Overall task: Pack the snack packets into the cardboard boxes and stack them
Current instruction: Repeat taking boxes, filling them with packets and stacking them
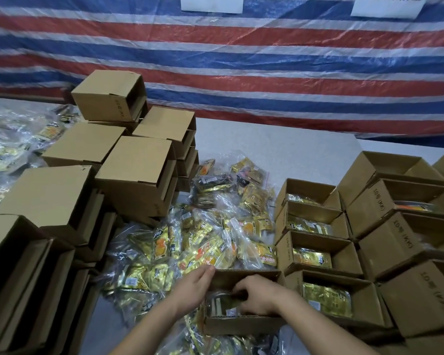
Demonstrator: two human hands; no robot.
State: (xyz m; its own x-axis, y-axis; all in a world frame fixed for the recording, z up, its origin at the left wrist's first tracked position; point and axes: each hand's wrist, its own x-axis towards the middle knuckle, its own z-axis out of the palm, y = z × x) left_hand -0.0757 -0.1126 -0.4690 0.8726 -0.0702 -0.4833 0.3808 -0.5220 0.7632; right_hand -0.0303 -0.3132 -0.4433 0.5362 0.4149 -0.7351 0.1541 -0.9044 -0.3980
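- Hands are working in an open cardboard box (241,322) sitting near the tabletop's (280,149) front edge.
- Left hand (192,288) is resting with straight fingers on the box's far-left corner.
- Right hand (256,294) is reaching inside, fingers curling onto a snack packet (219,304).
- Loose packets (215,226) are lying heaped mid-table.

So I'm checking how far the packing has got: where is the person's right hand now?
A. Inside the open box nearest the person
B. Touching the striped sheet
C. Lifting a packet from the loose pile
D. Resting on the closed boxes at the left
A: the right hand reaches down into the open box nearest the person, fingers curled on a packet inside it, while the left hand touches the box's left wall.
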